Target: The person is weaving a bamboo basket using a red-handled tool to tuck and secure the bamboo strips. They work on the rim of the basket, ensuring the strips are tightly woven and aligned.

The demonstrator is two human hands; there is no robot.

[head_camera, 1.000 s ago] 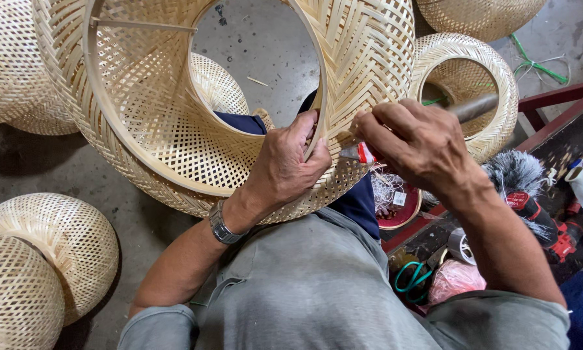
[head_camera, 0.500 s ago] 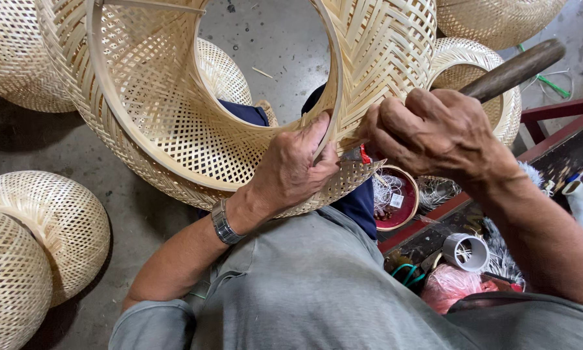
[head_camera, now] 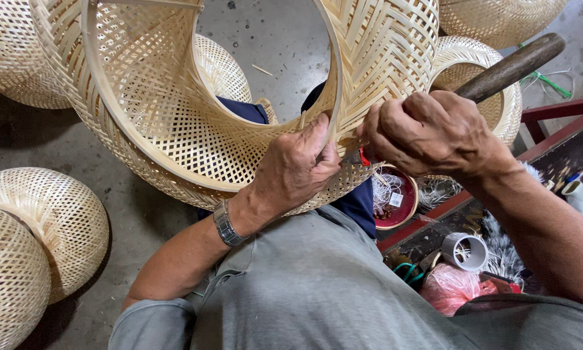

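Bamboo strips, woven in open lattice and herringbone bands, form the large lampshade-shaped basket held over the person's lap, its open ring facing the camera. The left hand is closed on the near rim of this basket, thumb inside and fingers pressed against the outer weave, apparently to steady the rim at the working point. A metal watch band sits on that wrist. The right hand is clenched around a dark wooden tool handle, which projects up and to the far right; the working end is hidden behind the fingers and cannot be identified. Both hands meet at the same spot on the rim, just beside each other, so one braces while the other applies the tool.

Finished woven shades lie on the concrete floor at near left, with more at far left and far right. At right, a low dark counter with a red edge carries a red round tin of small parts, a short grey pipe section, a pink bundle of cord and green-handled scissors, all within reach of the right hand.
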